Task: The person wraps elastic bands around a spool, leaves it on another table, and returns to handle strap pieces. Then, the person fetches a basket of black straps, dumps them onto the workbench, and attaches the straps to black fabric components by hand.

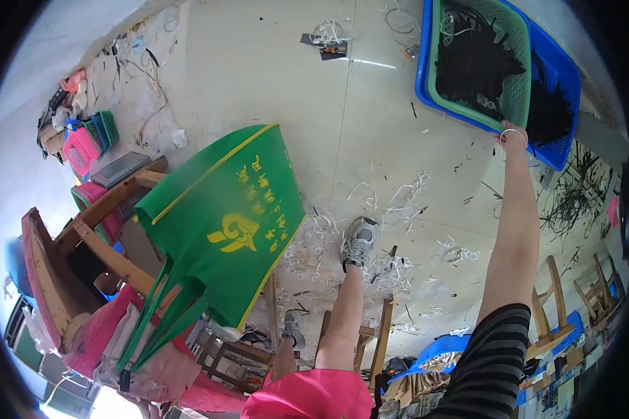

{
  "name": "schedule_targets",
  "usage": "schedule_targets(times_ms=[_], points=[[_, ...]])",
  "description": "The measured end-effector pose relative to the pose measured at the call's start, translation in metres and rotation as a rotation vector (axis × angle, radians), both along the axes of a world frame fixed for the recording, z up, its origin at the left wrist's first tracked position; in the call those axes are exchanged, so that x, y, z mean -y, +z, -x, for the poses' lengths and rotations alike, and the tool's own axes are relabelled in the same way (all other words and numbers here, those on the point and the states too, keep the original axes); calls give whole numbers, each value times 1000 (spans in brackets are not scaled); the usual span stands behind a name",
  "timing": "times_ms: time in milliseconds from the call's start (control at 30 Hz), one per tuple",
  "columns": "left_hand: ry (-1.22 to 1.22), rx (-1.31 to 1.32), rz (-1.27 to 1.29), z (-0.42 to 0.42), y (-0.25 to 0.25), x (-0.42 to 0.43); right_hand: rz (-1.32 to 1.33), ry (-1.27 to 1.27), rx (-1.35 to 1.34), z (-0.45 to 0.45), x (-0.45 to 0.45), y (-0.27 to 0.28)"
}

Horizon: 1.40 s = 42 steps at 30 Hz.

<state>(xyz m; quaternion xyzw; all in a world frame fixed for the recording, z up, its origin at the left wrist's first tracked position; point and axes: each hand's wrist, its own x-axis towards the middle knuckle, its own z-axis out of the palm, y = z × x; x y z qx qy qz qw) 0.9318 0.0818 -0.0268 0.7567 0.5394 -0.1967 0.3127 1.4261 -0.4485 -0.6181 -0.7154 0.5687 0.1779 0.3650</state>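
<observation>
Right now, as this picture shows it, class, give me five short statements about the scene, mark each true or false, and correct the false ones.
1. The right hand is at the rim of the green basket. True.
2. The green basket holds mostly bright red pieces. False: mostly dark pieces lie in it.
3. The large green bag carries yellow print. True.
4. The sleeve on the right arm is plain white. False: the sleeve is striped black and grey.
5. White scraps lie on the floor. True.
</observation>
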Motion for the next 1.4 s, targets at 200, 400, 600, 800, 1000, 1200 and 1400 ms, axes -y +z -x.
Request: schedule_targets(times_ms=[200, 400, 600, 800, 1000, 1200, 1400], points=[[-37, -24, 24, 7, 27, -2, 279, -451, 220, -5, -46, 47], [-65, -52, 55, 17, 37, -5, -106, -616, 387, -29, 18, -4], [-113, -32, 85, 29, 48, -10, -612, -395, 579, 43, 23, 28], [-451, 114, -8, 19, 43, -17, -543, -385, 657, 166, -16, 224], [-265, 540, -85, -4, 67, -1, -670, -214, 654, 280, -60, 454], [-524, 1016, 71, 38, 221, 43, -838, 101, 723, 395, -146, 655], [-358, 1041, 124, 220, 295, 34, -966, 319, 651, 576, -247, 761]])
